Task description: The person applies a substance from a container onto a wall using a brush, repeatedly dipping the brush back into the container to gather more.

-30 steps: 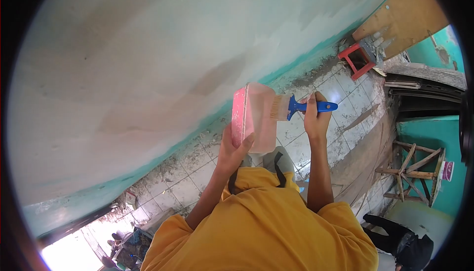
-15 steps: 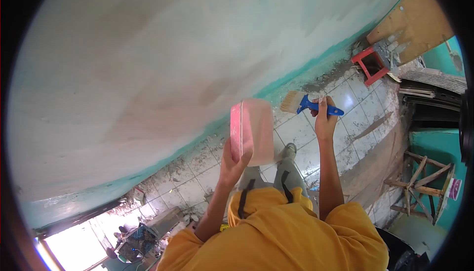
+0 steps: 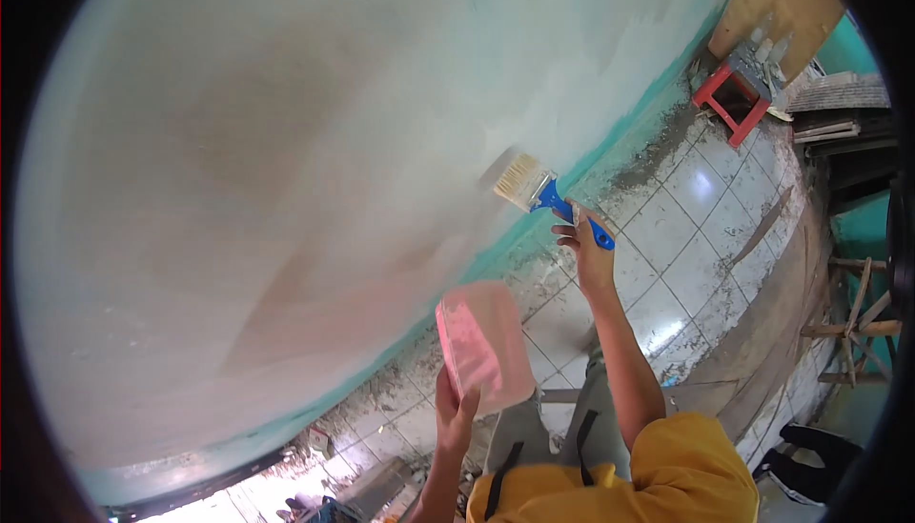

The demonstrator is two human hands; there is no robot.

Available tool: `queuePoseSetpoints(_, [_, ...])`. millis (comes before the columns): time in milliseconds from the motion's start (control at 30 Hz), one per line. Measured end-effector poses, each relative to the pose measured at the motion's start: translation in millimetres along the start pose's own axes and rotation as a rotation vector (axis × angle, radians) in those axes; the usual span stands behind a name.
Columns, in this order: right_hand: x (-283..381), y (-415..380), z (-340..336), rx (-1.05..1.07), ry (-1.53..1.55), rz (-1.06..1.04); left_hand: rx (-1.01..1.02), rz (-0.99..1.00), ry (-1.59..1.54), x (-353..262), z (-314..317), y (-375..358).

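Note:
My right hand point(image 3: 589, 242) is wrapped round the blue handle of a wide paintbrush point(image 3: 548, 194). The brush's pale bristles are at the wall point(image 3: 315, 161), beside a small darker patch. That wall is whitish with brownish and pinkish areas and a green band along its foot. Lower down, my left hand point(image 3: 456, 413) grips a pink translucent plastic container point(image 3: 486, 347) by its near edge, thumb on the near side. Pinkish-white smears show on the container's inside.
White floor tiles point(image 3: 658, 223) lie below, strewn with debris along the wall. A red stool point(image 3: 734, 99) with things on it stands at the upper right, near stacked boards point(image 3: 834, 109). A wooden frame point(image 3: 858, 328) is at the right edge, a dark cloth item point(image 3: 810, 461) below it.
The brush in my right hand has moved left and up to the wall. The container in my left hand sits lower in view. The camera view has shifted.

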State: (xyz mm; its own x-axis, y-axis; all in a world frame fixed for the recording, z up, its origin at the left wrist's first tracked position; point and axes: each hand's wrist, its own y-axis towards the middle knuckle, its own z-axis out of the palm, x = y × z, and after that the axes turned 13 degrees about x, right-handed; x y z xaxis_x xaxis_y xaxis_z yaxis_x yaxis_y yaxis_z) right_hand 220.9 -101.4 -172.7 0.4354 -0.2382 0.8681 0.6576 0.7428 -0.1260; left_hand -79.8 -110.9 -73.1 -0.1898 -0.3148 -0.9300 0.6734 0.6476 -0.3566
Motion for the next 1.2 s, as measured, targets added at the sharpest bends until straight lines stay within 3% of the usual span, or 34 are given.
queuePoseSetpoints(167, [-88, 37, -2, -0.061, 0.144, -0.086, -0.03, 0.016, -0.046, 41, -41, -3])
queuePoseSetpoints(267, [-151, 46, -21, -0.125, 0.08, -0.045, -0.057, -0.004, -0.09, 52, -52, -6])
queuePoseSetpoints(367, [-172, 46, -32, -0.188, -0.008, -0.017, -0.101, -0.009, -0.111, 63, -57, -13])
queuePoseSetpoints(533, [-36, 48, 35, -0.109, -0.188, -0.226, -0.155, -0.059, -0.227, 60, -46, -25])
queuePoseSetpoints(633, [42, 46, 70, -0.082, -0.057, -0.418, -0.138, -0.031, -0.247, 62, -37, -26])
queuePoseSetpoints(767, [34, 48, 56, -0.047, -0.037, -0.491, -0.136, -0.026, -0.228, 71, -26, -30])
queuePoseSetpoints(833, [-29, 59, 30, -0.133, -0.011, -0.45, -0.148, -0.022, -0.235, 71, -16, -31])
queuePoseSetpoints(900, [-102, 65, 1, -0.155, 0.099, -0.24, -0.16, -0.022, -0.243, 75, -11, -33])
queuePoseSetpoints(967, [-145, 62, -25, -0.146, 0.083, -0.179, -0.125, -0.023, -0.251, 78, -9, -34])
queuePoseSetpoints(1067, [-130, 55, -19, -0.153, -0.046, -0.128, -0.106, -0.027, -0.23, 79, -6, -38])
queuePoseSetpoints(1133, [-85, 47, 3, -0.167, -0.169, -0.136, -0.1, -0.034, -0.239, 80, -6, -42])
queuePoseSetpoints(1200, [-25, 44, 42, -0.059, -0.119, -0.29, -0.094, -0.031, -0.248, 80, -5, -43])
